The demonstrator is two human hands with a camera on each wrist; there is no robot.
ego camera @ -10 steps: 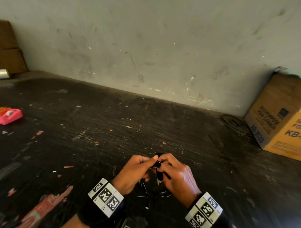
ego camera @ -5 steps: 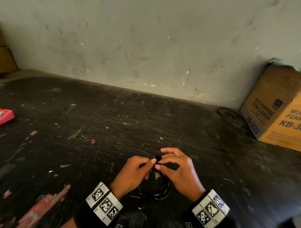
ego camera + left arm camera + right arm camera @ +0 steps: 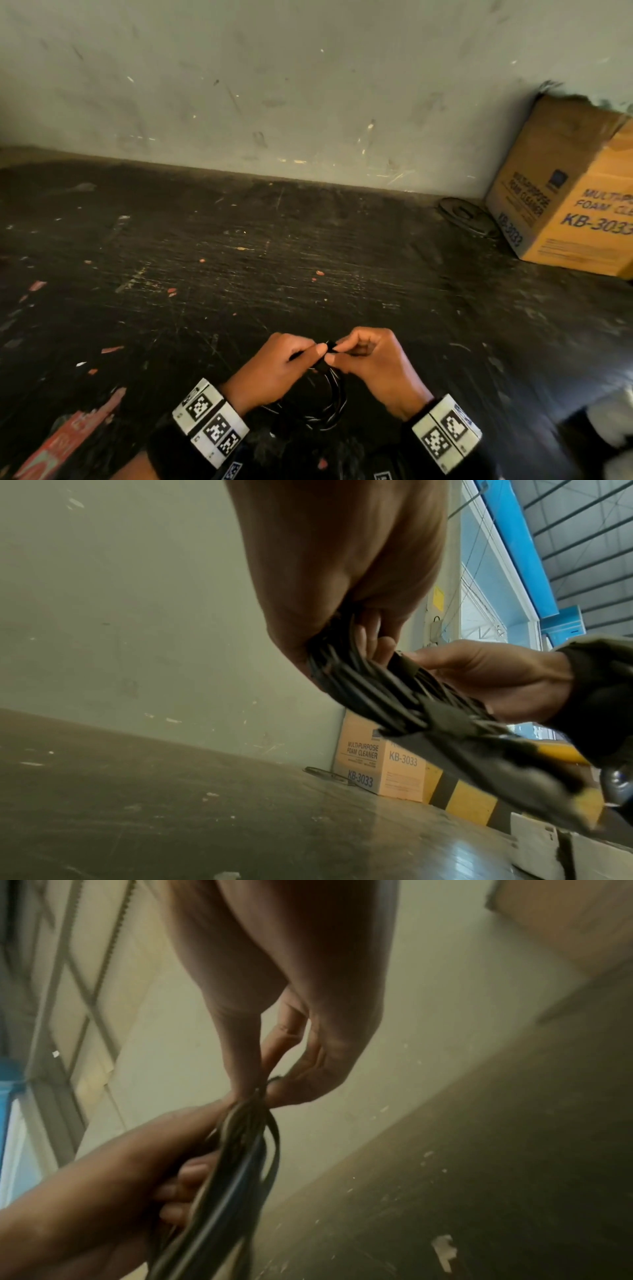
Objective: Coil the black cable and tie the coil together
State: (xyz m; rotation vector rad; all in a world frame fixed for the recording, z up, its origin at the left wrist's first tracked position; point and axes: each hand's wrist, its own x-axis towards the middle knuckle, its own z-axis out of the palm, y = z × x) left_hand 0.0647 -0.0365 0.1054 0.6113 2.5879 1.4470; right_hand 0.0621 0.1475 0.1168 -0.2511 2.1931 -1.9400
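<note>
head view showed both hands meeting over the dark worktop (image 3: 239, 274). left hand (image 3: 274, 370) had its grip curled round the bundled loops of the black cable (image 3: 334, 401), coil hanging between the wrists. right hand (image 3: 373, 363) pinched the coil's top with thumb and forefinger. a cardboard box (image 3: 561, 198) stood against the wall.

left hand (image 3: 274, 368), right hand (image 3: 375, 363) (fingertips meeting), pinching
</note>
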